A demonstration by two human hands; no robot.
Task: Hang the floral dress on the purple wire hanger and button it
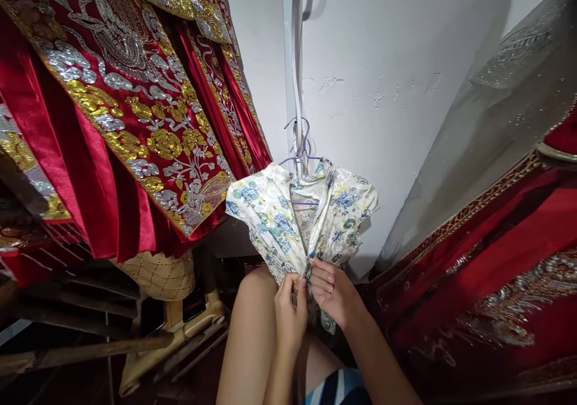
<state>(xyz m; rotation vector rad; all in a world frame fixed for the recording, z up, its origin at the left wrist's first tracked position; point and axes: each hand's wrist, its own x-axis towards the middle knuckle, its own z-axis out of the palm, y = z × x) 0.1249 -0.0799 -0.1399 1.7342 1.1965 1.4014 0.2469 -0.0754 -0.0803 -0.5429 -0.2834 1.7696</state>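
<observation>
A white garment with blue and yellow flowers [274, 213] hangs on a thin purple hanger [306, 143] in front of the wall. Its neckline forms a deep V. At the lower point of the V, my left hand [291, 303] pinches the front edge between thumb and fingers. Just right of it and slightly higher, my right hand [328, 288] has its fingers curled on the other front edge, with thumb and forefinger together. The two hands nearly touch. What lies right between the fingertips is too small to make out.
Red costumes with gold and silver sequins [164, 143] hang at the left. Below them stands a wooden chair-like frame [153, 345]. Sheer grey fabric [455, 140] and red beaded cloth [505, 243] fill the right. A white vertical strip [295, 50] runs down the wall.
</observation>
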